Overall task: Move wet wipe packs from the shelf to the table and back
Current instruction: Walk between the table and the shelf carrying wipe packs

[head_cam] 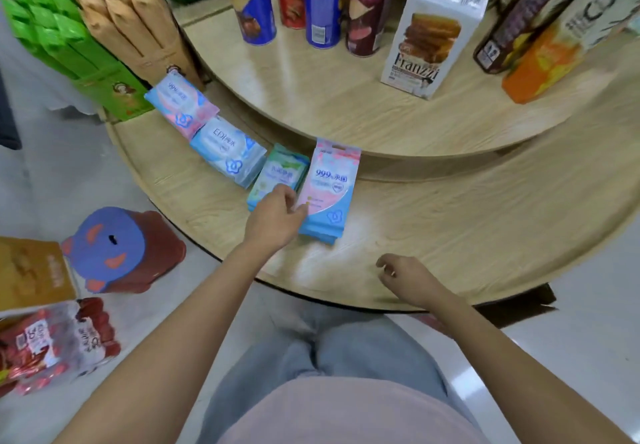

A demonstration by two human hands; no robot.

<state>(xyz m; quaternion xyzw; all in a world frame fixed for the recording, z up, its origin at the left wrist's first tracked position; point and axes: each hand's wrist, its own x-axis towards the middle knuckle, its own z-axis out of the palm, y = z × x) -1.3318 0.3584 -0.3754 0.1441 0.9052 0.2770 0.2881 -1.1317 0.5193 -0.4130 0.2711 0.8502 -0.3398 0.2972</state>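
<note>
Lower tier of the round wooden shelf (pixel 467 221) carried four wipe packs in a row along the step of the upper tier. The pink pack (pixel 329 187) stood at the right end with its bottom edge on the tier, touching the green pack (pixel 277 173) beside it. Left hand (pixel 273 221) held the pink pack, its fingers (pixel 301 209) pinching the lower left edge. Right hand (pixel 408 280) hovered over the front rim, loosely curled and holding nothing.

Judgement: the pink pack was being lifted or set down; could not tell which. The edge pinch looked weak for a soft pack. A fuller grip across its face, or the right hand under its bottom, would be safer and would avoid dragging the green pack.
</note>
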